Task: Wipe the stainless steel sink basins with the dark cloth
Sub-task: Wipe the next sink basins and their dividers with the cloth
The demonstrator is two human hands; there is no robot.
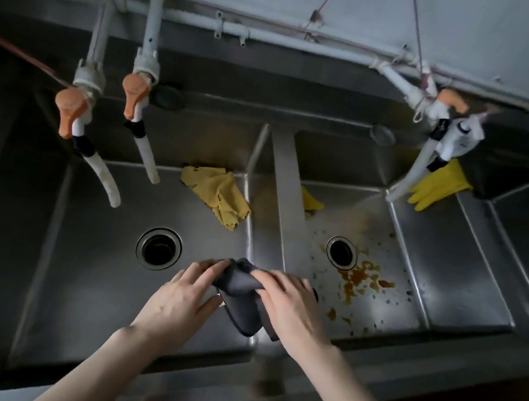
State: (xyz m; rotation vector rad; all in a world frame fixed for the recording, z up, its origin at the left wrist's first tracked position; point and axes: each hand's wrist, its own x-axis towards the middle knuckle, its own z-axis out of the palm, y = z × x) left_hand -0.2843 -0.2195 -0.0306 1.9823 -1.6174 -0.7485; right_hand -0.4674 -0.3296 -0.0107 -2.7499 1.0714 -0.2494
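- The dark cloth point(242, 295) is recorded as charcoal grey, bunched and folded, with a hemmed lower edge hanging loose.
- It is held over the near end of the divider point(285, 182) between the left basin point(91, 259) and the right basin point(351, 214).
- The left hand point(185, 295) is closed on its left side, fingers curled over the fabric.
- The right hand point(288, 304) is clasped over its right side.
- Orange-brown stains point(363, 280) are noted beside the right basin's drain point(340, 257).
- A yellow cloth point(219, 195) lies in the left basin's far corner.
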